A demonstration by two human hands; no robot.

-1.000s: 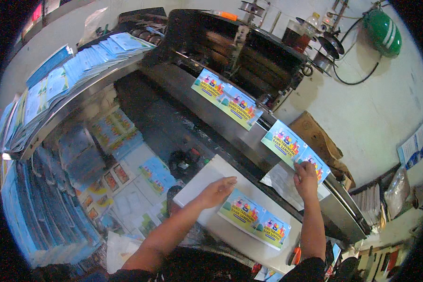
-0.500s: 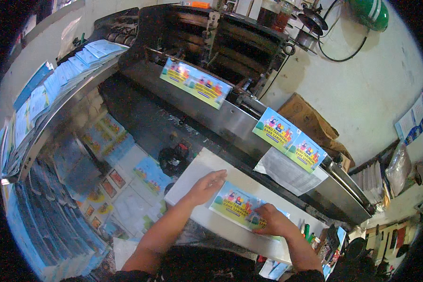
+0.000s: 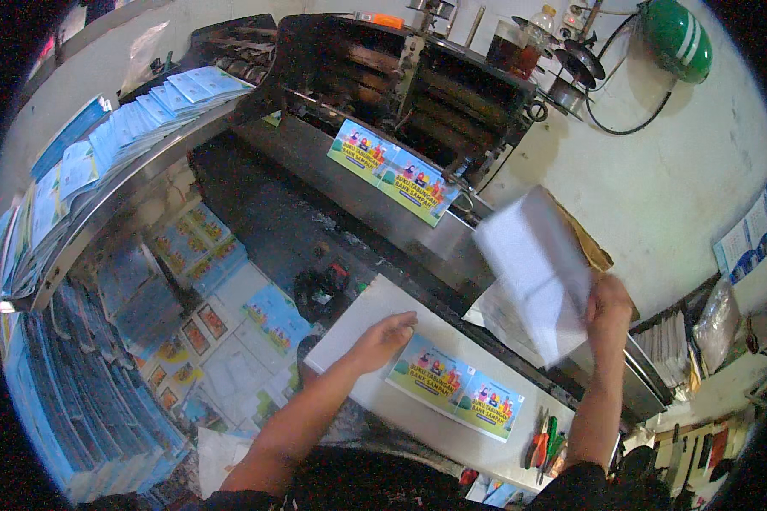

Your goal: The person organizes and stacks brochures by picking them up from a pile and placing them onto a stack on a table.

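On a white board (image 3: 341, 345) in front of me lies a glossy printed sheet (image 3: 456, 387) with two colourful covers side by side. My left hand (image 3: 386, 341) rests by its upper left corner, fingers stretched out and holding nothing. Further right and up, my right hand (image 3: 609, 307) grips the right edge of a sheet of paper (image 3: 533, 268). That sheet is tilted and smeared by motion, its white side towards me. Beneath it, a grey-white paper (image 3: 496, 317) shows in part on the machine's metal edge.
Another printed sheet (image 3: 394, 173) leans at the dark machine's (image 3: 349, 64) front. Pliers with orange handles (image 3: 537, 450) and a green-handled tool (image 3: 556, 439) lie at the board's right end. Stacks of blue printed paper (image 3: 102, 400) stand left. A green lamp (image 3: 677, 38) hangs upper right.
My right hand has left the printed sheet on the board and moved up and right. The sheet lying on the machine's edge there is now lifted in it. My left hand has hardly moved.
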